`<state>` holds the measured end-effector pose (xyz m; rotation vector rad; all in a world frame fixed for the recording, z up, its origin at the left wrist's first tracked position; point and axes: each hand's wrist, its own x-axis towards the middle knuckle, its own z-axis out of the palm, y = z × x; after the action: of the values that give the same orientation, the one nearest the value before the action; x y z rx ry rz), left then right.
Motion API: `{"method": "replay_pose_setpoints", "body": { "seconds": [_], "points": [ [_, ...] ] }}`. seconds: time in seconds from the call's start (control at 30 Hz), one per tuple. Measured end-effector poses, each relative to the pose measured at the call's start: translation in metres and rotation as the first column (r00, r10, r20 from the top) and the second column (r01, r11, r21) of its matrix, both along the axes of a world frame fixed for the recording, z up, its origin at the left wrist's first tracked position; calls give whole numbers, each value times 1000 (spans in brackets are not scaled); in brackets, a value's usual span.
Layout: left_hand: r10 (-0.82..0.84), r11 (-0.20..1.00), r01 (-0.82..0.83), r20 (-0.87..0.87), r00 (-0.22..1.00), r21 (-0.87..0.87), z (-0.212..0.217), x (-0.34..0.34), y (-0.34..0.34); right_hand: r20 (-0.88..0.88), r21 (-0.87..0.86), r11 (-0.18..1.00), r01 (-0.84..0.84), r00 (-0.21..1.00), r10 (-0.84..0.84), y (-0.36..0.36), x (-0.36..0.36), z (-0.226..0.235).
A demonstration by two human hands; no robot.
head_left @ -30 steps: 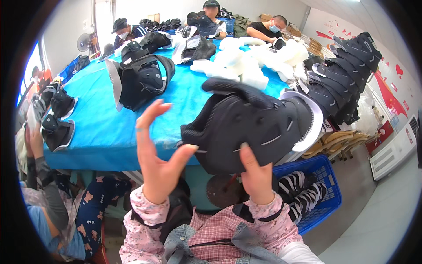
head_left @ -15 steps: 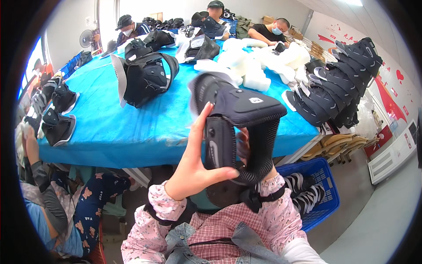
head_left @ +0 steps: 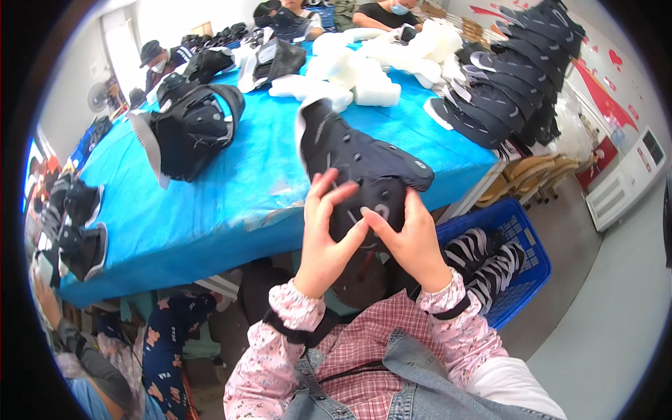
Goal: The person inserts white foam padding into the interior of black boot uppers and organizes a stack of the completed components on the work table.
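A black shoe upper (head_left: 371, 157) with round studs and a pale lining edge is held up over the near edge of the blue-covered table (head_left: 269, 150). My left hand (head_left: 327, 227) grips its left side, with some fingers lifted and blurred and the thumb pressed on it. My right hand (head_left: 413, 241) holds the right side, its thumb against the near face close to the left thumb. Fingers behind the upper are hidden. Farther left on the table lies another black shoe upper (head_left: 192, 129).
White foam-like pieces (head_left: 378, 87) are heaped at the far middle. Nested black uppers (head_left: 504, 105) rise in a stack at the right. A blue crate (head_left: 518, 280) with black-and-white pieces stands below. Co-workers sit across the table, and a person's arm (head_left: 52, 297) shows at left.
My hands have turned the shoe upper, so its opening no longer faces me and its studded side shows. My right hand has come round to the front. The view has shifted right.
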<state>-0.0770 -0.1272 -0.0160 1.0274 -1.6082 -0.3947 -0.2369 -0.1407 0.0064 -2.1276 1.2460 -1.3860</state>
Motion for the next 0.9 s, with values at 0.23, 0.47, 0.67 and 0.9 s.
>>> {"method": "replay_pose_setpoints", "body": {
  "seconds": [0.23, 0.47, 0.67, 0.9],
  "points": [
    [-106, 752, 649, -951, 291, 115, 31, 8, 19, 465, 147, 816, -559, 767, 442, 10, -17, 9],
    [-100, 891, 419, -826, 555, 174, 39, 0, 36, 498, 114, 906, -408, 812, 304, 19, -6, 32],
    [231, 973, -197, -435, 870, 122, 28, -44, 61, 463, -88, 990, -113, 875, 141, 12, 4, 24],
    [97, 992, -35, -556, 826, 120, 34, -25, 67, 607, 90, 848, -522, 704, 368, 14, -7, 30]
  ]
}}
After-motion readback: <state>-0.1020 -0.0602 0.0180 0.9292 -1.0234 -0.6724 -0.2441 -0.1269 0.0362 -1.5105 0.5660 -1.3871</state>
